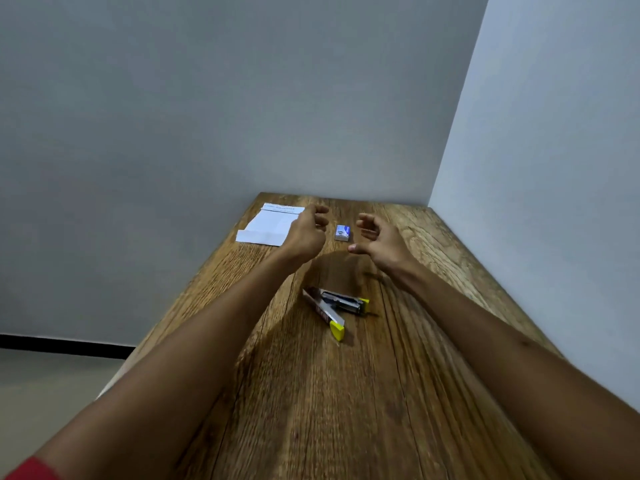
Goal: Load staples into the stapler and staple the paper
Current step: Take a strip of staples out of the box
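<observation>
A metal stapler (pixel 337 308) with yellow ends lies swung open on the wooden table (pixel 311 393), near the middle. Farther back sits a small white and blue staple box (pixel 342 232). Folded white paper (pixel 270 225) lies at the far left of the table. My left hand (pixel 306 230) hovers just left of the box with loosely curled fingers, holding nothing and covering the paper's right edge. My right hand (pixel 375 239) hovers just right of the box, fingers loosely curled, also holding nothing.
Grey walls close the table in at the back and along the right side. The table's left edge drops to a floor with a black skirting strip (pixel 62 346).
</observation>
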